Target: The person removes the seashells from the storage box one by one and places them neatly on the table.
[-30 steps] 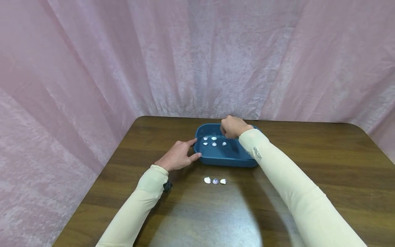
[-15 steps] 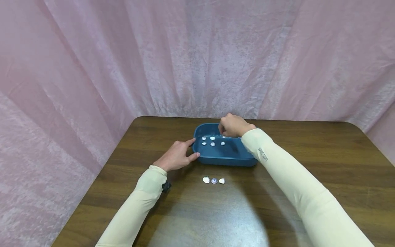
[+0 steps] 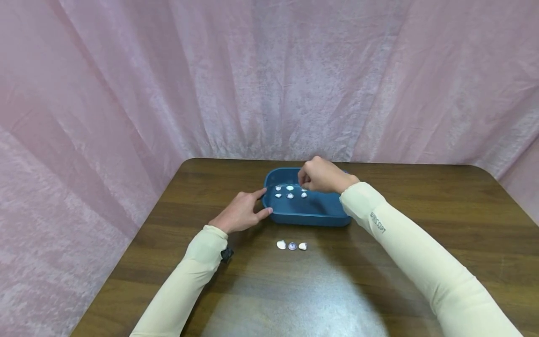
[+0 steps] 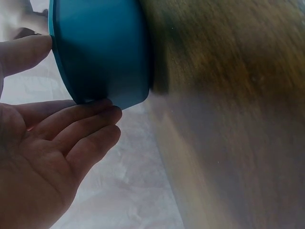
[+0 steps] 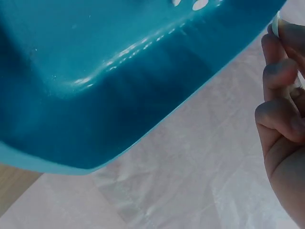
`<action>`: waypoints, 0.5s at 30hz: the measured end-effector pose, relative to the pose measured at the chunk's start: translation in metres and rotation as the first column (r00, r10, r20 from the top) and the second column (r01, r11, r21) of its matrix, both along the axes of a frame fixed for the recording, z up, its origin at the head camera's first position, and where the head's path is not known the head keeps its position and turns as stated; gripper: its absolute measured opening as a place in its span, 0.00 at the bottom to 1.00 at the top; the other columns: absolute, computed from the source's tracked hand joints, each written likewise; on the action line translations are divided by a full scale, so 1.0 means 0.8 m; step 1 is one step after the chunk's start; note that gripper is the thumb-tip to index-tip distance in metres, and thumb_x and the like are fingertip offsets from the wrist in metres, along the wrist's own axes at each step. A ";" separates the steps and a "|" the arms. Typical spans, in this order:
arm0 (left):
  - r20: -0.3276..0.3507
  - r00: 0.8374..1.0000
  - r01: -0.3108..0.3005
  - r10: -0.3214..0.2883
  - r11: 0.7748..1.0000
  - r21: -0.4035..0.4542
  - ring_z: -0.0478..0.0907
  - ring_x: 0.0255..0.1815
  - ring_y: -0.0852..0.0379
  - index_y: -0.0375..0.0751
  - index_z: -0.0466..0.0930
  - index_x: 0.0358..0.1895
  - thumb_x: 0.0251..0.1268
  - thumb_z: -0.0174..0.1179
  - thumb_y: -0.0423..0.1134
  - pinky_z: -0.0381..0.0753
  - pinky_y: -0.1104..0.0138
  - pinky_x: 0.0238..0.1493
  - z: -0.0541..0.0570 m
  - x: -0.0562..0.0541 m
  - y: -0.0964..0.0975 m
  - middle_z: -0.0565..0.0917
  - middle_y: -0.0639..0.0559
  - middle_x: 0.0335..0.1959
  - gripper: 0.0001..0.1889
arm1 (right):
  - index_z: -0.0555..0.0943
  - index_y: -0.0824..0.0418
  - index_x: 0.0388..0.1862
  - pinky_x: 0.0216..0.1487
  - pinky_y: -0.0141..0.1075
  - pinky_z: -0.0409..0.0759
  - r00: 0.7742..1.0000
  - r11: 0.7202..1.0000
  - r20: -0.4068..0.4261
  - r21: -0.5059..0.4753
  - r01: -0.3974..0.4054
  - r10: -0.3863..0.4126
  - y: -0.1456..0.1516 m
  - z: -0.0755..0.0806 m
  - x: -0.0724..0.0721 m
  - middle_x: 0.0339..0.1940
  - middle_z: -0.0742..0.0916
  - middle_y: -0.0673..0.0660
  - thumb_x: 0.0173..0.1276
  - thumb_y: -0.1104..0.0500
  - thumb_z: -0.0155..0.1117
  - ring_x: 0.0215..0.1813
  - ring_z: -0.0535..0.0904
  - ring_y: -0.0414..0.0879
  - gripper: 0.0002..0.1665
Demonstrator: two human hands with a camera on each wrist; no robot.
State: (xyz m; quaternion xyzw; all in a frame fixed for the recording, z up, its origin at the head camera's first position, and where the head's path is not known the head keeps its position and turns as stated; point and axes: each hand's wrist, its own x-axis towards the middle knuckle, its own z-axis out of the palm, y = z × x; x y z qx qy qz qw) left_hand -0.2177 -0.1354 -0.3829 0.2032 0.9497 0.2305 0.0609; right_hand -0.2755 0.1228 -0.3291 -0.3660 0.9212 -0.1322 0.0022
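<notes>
Several small white shells [image 3: 290, 188] lie in short rows in the left half of a blue tray [image 3: 309, 219]. My right hand [image 3: 323, 175] reaches over the tray's back part. In the right wrist view, its thumb and index finger pinch a thin white shell [image 5: 275, 25], while the other fingers curl loosely. At the tray's left end is my left hand [image 3: 240, 213], thumb and index finger spread and touching the end. In the left wrist view, the thumb meets the rim and the nearly straight fingers [image 4: 86, 126] lie against the outer wall.
Three more shells, among them a purplish one [image 3: 292, 245], lie in a row on the brown wooden table [image 3: 261, 290] in front of the tray. A pink velvet curtain [image 3: 269, 84] hangs behind the table's back edge.
My right wrist and forearm have shifted right and a little nearer. A shell hidden by the right hand earlier now shows at its fingertips. The left hand stays at the tray's end.
</notes>
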 end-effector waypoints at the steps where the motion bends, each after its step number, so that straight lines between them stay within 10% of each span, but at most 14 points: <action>1: -0.002 1.000 0.001 -0.001 1.000 0.002 0.74 0.71 0.46 0.36 0.63 0.76 0.72 0.60 0.52 0.76 0.52 0.69 0.000 0.000 0.000 0.73 0.39 0.72 0.37 | 0.89 0.56 0.28 0.37 0.37 0.85 1.000 1.000 -0.002 -0.011 -0.006 0.006 0.002 0.000 0.004 0.27 0.90 0.51 0.64 0.66 0.68 0.30 0.84 0.41 0.08; 15: -0.021 1.000 0.006 -0.006 1.000 0.005 0.74 0.72 0.46 0.35 0.62 0.76 0.71 0.60 0.52 0.76 0.52 0.69 0.001 0.001 0.002 0.72 0.39 0.73 0.37 | 0.89 0.56 0.31 0.34 0.33 0.81 0.999 0.995 -0.011 -0.085 -0.050 0.049 0.025 -0.002 0.055 0.27 0.89 0.47 0.64 0.64 0.71 0.29 0.80 0.35 0.04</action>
